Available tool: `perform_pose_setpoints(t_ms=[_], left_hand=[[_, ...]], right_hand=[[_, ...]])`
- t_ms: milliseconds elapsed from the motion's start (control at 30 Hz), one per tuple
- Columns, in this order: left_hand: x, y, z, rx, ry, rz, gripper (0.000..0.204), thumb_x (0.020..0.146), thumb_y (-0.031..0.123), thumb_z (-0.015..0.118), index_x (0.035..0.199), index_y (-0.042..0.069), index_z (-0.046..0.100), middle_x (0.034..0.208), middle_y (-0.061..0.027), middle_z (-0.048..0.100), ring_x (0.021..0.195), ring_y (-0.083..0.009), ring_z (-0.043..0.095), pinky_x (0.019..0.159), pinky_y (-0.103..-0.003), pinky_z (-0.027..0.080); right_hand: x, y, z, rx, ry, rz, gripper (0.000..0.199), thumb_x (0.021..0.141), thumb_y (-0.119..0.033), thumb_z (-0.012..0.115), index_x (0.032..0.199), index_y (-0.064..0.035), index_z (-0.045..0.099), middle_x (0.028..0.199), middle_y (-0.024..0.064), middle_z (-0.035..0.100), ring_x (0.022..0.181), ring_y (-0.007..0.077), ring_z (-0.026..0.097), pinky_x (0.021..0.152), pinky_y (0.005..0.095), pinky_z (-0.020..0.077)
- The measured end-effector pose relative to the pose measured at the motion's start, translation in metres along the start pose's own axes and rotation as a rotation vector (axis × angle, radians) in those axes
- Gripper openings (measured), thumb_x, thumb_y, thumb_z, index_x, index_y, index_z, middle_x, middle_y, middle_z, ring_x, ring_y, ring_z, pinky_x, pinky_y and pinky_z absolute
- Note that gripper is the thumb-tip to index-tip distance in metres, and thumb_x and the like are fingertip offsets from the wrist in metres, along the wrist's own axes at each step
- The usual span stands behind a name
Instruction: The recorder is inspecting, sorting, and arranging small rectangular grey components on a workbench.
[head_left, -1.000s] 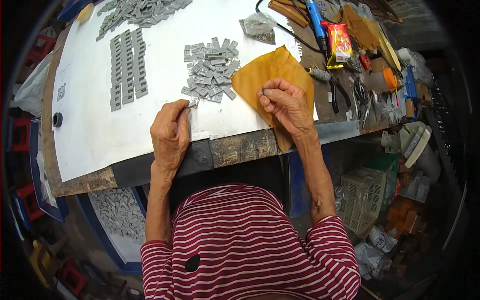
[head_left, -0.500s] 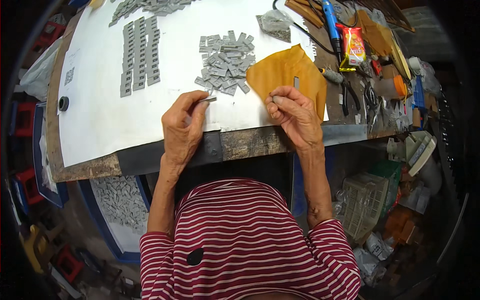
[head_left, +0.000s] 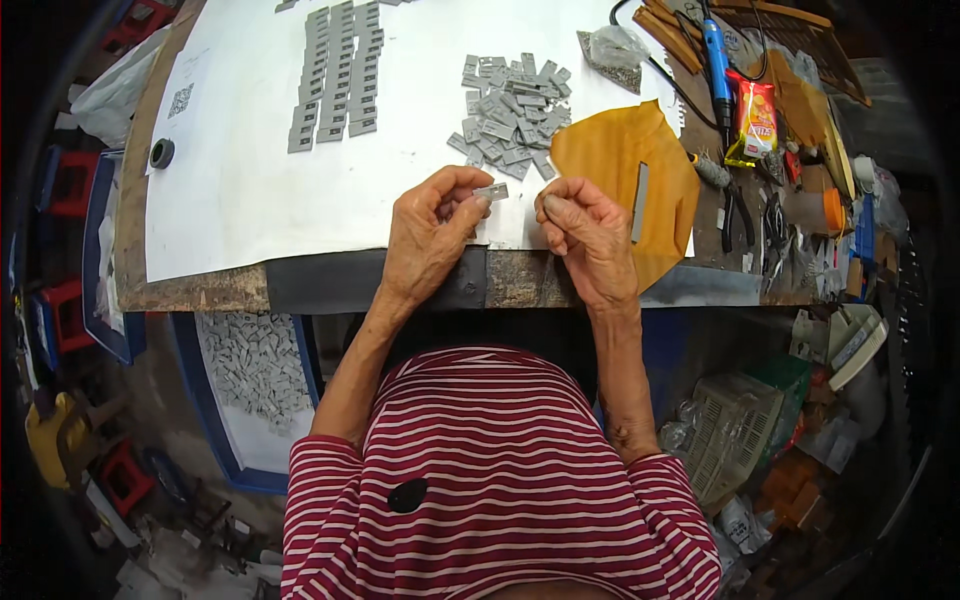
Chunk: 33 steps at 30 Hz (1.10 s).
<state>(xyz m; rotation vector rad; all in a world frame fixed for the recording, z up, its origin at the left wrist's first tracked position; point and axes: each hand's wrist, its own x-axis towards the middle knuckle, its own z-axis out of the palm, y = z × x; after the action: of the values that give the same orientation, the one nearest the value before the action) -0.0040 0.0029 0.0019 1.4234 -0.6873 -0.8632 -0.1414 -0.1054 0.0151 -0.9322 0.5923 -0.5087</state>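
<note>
My left hand pinches a small flat grey plate with a hole between thumb and forefinger. Just to its right, my right hand is closed, thumb pressed against the fingers; whatever lies in the pinch is too small to make out. Beyond both hands a loose pile of similar grey plates rests on a white sheet. To the pile's left, three neat rows of overlapping plates run away from me. A brown sheet bearing a thin grey strip lies beside my right hand.
A clear bag of small parts lies at the back. On the right are a blue pen-shaped tool, a red snack packet and pliers. A black ring sits far left. Below the table edge stands a blue-rimmed tray of pieces.
My left hand has come nearer my right, and the plate it holds is turned so its flat face shows. The whole view has shifted, moving the table's things rightward and up.
</note>
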Motion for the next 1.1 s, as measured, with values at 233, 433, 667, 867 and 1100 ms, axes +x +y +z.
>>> perform_pose_setpoints(t_ms=[233, 433, 667, 867, 1100], left_hand=[[0.002, -0.001, -0.005, -0.103, -0.051, -0.079, 0.018, 0.083, 0.006, 0.055, 0.098, -0.002, 0.057, 0.071, -0.0008, 0.058, 0.063, -0.0033, 0.053, 0.056, -0.016, 0.043], [0.001, -0.004, -0.005, -0.097, -0.044, -0.066, 0.018, 0.082, 0.005, 0.055, 0.098, -0.003, 0.057, 0.069, -0.0012, 0.058, 0.063, -0.0036, 0.054, 0.055, -0.017, 0.044], [0.000, -0.003, -0.004, -0.076, -0.042, -0.048, 0.018, 0.082, 0.005, 0.055, 0.098, -0.002, 0.057, 0.070, -0.0019, 0.058, 0.062, -0.0040, 0.053, 0.055, -0.017, 0.044], [0.000, -0.004, -0.003, -0.088, -0.046, -0.045, 0.018, 0.082, 0.006, 0.055, 0.098, -0.003, 0.057, 0.070, -0.0018, 0.058, 0.061, -0.0038, 0.053, 0.055, -0.017, 0.043], [0.000, -0.005, -0.002, -0.063, -0.039, -0.031, 0.018, 0.082, 0.006, 0.055, 0.098, -0.003, 0.058, 0.070, -0.0017, 0.057, 0.059, -0.0035, 0.050, 0.053, -0.017, 0.042]], right_hand=[[0.007, 0.008, 0.005, -0.082, 0.028, -0.020, 0.011, 0.081, -0.003, 0.058, 0.091, 0.0040, 0.057, 0.071, 0.0023, 0.056, 0.056, 0.0050, 0.047, 0.050, 0.0154, 0.0343], [0.010, 0.011, 0.006, -0.029, 0.019, -0.002, 0.018, 0.081, -0.003, 0.058, 0.097, 0.0068, 0.057, 0.075, 0.0066, 0.059, 0.056, 0.0053, 0.048, 0.050, 0.0154, 0.0360], [0.009, 0.014, 0.007, -0.053, 0.056, -0.010, 0.018, 0.083, -0.004, 0.057, 0.097, 0.0065, 0.056, 0.076, 0.0078, 0.059, 0.057, 0.0059, 0.050, 0.050, 0.0159, 0.0381], [0.007, 0.014, 0.007, -0.145, 0.107, -0.024, 0.014, 0.083, -0.005, 0.057, 0.093, 0.0049, 0.056, 0.073, 0.0074, 0.060, 0.056, 0.0061, 0.052, 0.050, 0.0157, 0.0405], [0.000, -0.003, 0.006, -0.317, 0.204, -0.114, 0.011, 0.083, -0.004, 0.057, 0.091, 0.0035, 0.056, 0.074, 0.0066, 0.060, 0.057, 0.0057, 0.053, 0.049, 0.0165, 0.0413]])
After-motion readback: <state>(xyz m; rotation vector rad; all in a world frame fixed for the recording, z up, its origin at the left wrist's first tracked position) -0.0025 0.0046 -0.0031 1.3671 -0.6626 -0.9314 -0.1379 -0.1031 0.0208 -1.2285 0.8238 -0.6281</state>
